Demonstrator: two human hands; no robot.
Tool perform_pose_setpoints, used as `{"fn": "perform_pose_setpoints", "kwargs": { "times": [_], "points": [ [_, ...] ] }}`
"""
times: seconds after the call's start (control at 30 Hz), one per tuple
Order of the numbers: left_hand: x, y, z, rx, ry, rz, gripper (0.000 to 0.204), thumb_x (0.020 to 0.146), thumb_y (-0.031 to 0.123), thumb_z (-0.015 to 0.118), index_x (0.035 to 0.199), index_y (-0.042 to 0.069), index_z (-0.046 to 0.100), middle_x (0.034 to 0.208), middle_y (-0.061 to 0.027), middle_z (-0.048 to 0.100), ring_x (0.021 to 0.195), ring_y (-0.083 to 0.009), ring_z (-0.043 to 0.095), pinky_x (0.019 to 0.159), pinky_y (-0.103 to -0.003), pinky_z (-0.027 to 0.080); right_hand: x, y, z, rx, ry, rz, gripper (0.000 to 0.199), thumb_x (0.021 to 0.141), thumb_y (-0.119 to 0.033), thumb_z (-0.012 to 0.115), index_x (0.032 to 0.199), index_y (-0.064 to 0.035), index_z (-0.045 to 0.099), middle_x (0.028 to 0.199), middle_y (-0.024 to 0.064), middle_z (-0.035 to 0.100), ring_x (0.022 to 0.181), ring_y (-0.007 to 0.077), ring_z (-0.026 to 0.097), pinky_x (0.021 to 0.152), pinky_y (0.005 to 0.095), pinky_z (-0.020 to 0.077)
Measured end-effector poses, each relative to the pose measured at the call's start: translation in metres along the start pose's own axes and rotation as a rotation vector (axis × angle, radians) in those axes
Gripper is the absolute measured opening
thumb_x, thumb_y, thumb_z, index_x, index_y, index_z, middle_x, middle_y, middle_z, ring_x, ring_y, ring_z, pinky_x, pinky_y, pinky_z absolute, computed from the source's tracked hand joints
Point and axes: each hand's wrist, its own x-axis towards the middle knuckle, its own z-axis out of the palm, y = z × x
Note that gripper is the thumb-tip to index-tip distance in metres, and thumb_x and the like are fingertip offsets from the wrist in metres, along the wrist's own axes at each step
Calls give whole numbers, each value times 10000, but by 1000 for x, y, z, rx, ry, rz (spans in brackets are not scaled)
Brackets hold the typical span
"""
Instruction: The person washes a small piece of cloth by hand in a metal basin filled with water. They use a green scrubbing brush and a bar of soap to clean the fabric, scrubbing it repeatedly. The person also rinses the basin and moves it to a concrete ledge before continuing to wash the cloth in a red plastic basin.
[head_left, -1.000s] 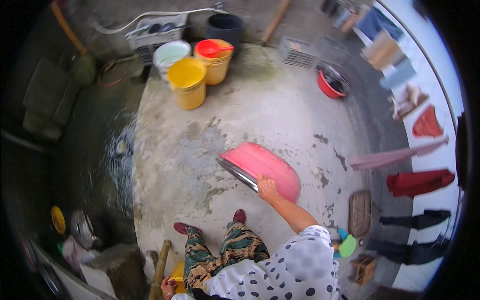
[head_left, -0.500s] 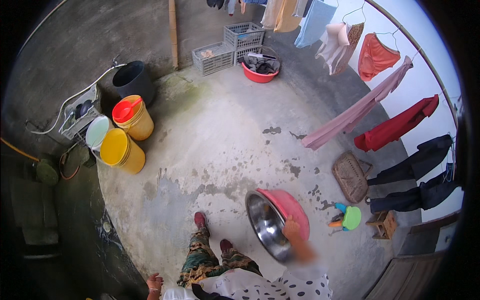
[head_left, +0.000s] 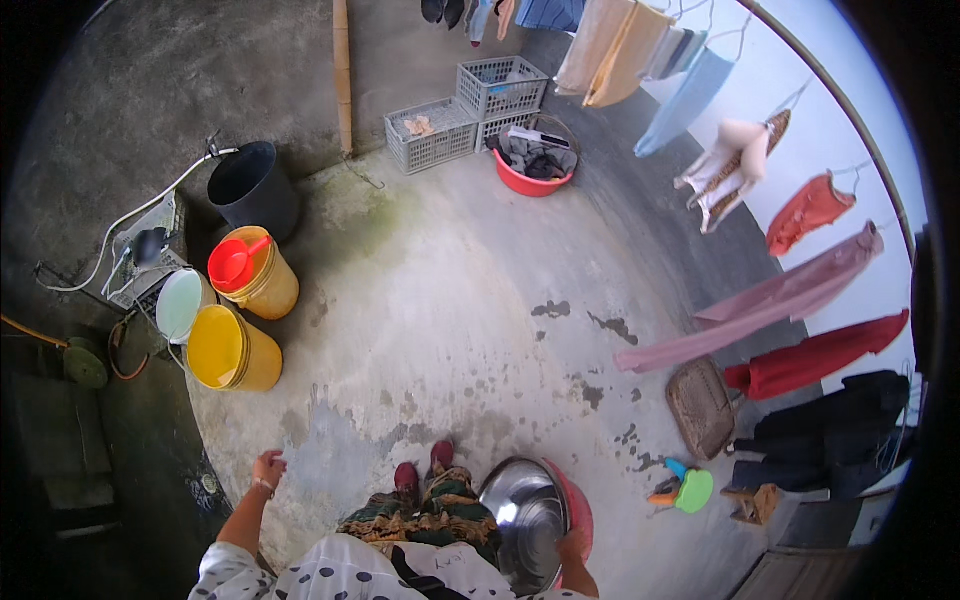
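Observation:
My right hand [head_left: 572, 546] grips the rim side of a shiny steel basin [head_left: 520, 515] and a pink-red plastic basin [head_left: 575, 510] stacked behind it. Both are tilted on edge beside my right leg, the steel one's hollow facing my legs. My left hand [head_left: 268, 468] is held out to the left, its fingers loosely apart and nothing in it. A bracelet circles that wrist. Nearest to that side stands a yellow bucket [head_left: 255, 360]. Behind it are a pale bucket [head_left: 185, 305] of water and another yellow bucket [head_left: 275, 290] with a red dipper [head_left: 232, 264].
A dark bin [head_left: 255, 190] stands at the left wall. Grey crates [head_left: 435, 140] and a red basin [head_left: 530, 182] of dark clothes are at the back. On the right, laundry [head_left: 750, 290] hangs above a woven basket [head_left: 697, 410], a green-topped stool [head_left: 695, 491] and a wooden stool [head_left: 752, 503].
I have stepped forward, and the stacked basins have come closer to my right leg. My left arm has risen outward into view. The right hand keeps its hold.

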Motion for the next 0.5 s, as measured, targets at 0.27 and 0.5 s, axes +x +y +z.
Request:
{"fn": "perform_pose_setpoints", "kwargs": {
  "times": [0.27,0.5],
  "points": [
    [123,133,69,8,-137,59,252,764,17,489,1003,38,566,733,-64,619,653,-124,579,613,-257,480,54,-116,-65,42,188,-210,514,636,-281,680,987,59,522,975,230,564,905,355,561,767,415,460],
    [168,180,90,193,-211,43,237,749,20,537,979,43,590,724,-85,635,642,-134,597,615,-261,487,152,-263,-181,144,278,-432,550,666,-235,640,1092,42,430,960,247,554,910,378,544,801,439,427]
  ]
}}
